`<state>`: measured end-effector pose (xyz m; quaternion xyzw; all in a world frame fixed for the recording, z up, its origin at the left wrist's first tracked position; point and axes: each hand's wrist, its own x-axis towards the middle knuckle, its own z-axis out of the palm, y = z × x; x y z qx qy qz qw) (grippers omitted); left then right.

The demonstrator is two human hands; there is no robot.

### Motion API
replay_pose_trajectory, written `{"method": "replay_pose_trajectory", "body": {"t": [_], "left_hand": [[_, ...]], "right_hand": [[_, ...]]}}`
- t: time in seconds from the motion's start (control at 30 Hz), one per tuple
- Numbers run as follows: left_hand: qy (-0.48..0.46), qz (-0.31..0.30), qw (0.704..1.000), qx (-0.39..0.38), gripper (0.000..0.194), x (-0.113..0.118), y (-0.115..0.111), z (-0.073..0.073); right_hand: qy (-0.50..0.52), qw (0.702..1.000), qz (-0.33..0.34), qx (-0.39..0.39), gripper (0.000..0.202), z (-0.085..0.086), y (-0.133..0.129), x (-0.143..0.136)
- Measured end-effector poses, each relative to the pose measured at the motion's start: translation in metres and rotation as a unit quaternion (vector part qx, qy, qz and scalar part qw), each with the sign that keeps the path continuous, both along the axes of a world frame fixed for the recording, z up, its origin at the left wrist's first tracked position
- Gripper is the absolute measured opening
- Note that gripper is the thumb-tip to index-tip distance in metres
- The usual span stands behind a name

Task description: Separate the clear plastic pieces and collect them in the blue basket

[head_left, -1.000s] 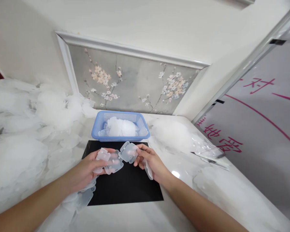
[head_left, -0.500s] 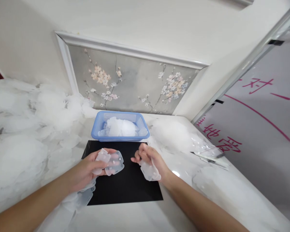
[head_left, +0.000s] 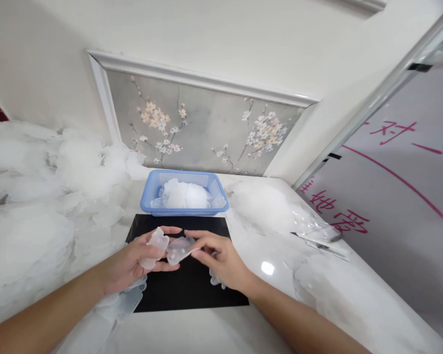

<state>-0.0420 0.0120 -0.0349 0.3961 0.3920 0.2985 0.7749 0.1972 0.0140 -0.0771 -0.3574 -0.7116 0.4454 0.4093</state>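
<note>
Over the black mat (head_left: 177, 292), my left hand (head_left: 123, 265) is closed on a small frosted plastic piece (head_left: 158, 242), its thumb pressing on it. Its other fingers reach behind a larger translucent plastic piece (head_left: 177, 250). Thumb and fingers of my right hand (head_left: 229, 260) pinch that larger piece by its right edge, and it is tilted between the two hands. Another translucent piece (head_left: 216, 279) shows below my right hand, apparently tucked in its curled fingers. Translucent pieces (head_left: 133, 295) lie under my left wrist at the mat's edge.
A blue plastic basket (head_left: 184, 212) holding frosted pieces stands behind the mat. Large heaps of white translucent pieces (head_left: 25, 236) cover the table's left side. Another white pile (head_left: 262, 204) and clear plastic bag (head_left: 313, 226) lie at right, near a whiteboard (head_left: 402, 196).
My right hand has moved left to my left hand and taken hold of the larger piece's edge. That piece now tilts away from the left fingers.
</note>
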Motion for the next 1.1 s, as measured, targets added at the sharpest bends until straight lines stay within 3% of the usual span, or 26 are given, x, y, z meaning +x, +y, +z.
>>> {"method": "replay_pose_trajectory", "body": {"t": [0.07,0.17,0.3,0.5,1.1], "left_hand": [[0.024,0.016,1.0,0.007,0.038,0.002,0.001,-0.001],[0.074,0.045,0.996,0.015,0.031,0.003,0.003,-0.004],[0.061,0.035,0.997,0.021,0.038,0.003,0.005,-0.005],[0.021,0.036,0.999,-0.009,0.035,0.006,0.005,0.003],[-0.013,0.021,1.0,-0.019,0.036,0.005,0.004,0.003]], "right_hand": [[0.107,0.985,-0.027,-0.134,0.024,0.001,0.004,0.001],[0.213,0.929,-0.022,-0.3,0.035,0.001,0.011,0.003],[0.264,0.882,-0.017,-0.39,0.045,0.003,0.015,0.005],[0.286,0.865,-0.034,-0.412,0.046,0.005,0.016,0.006],[0.299,0.868,-0.015,-0.396,0.035,0.006,0.019,0.01]]}}
